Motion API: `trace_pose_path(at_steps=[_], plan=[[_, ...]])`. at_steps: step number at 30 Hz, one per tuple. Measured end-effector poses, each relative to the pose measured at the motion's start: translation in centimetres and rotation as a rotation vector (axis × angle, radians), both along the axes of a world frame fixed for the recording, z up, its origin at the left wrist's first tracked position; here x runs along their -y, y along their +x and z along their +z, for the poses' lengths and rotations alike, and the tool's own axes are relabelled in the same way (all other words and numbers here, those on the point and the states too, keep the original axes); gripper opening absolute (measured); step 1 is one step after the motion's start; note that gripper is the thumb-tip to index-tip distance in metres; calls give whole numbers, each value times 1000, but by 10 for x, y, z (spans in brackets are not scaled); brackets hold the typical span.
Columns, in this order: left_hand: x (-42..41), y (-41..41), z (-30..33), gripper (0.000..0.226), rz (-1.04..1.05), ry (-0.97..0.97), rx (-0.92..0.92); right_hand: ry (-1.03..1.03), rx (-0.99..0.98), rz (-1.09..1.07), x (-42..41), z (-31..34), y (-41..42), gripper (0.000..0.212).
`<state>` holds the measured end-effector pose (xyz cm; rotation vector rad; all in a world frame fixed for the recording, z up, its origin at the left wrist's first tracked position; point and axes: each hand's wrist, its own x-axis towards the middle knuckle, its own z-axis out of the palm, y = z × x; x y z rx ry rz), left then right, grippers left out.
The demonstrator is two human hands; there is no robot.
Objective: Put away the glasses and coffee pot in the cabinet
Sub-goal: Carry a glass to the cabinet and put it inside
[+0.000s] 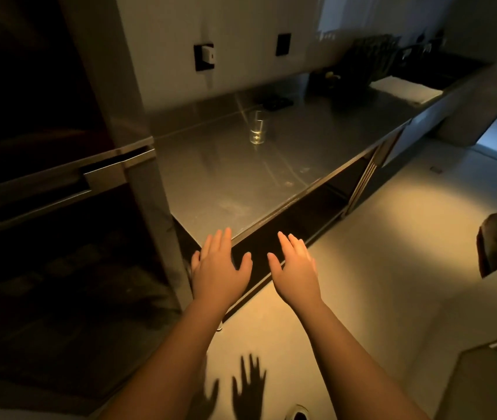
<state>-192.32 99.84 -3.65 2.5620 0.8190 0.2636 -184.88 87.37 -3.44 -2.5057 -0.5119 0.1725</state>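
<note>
1. Right now the person's left hand [221, 266] and right hand [294, 265] are both stretched out flat, palms down, fingers straight and slightly spread, holding nothing. They hover side by side at the front edge of the steel counter [211, 183].
2. Just beneath the hands, the cabinet [311, 207] under the counter stands open and dark; I cannot see what, if anything, is inside.
3. One glass [256, 128] stands upright further back on the counter, well apart from both hands, so at least that piece is left to put away.
4. It is a clear, straight-sided tumbler and seems empty, catching a little light at its base.
5. No coffee pot is visible to me; the dark shapes at the far end are too dim to name.
</note>
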Motion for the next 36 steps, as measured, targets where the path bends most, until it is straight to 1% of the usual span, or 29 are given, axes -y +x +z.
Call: trace_pose_path(at_steps=[12,19,28,36], plan=[[38,155,1,66,122,30,73,44,-53,144,27,1,163,53],[31,218,-5,68,170,8,53,52,-56,177,24,-6,234,54],[-16,299,-20,70,234,-20,80,88,-59,258,-26,-25,320,55],[-91,398,-23,72,282,-78,136,71,-31,324,-111,-21,426,56]])
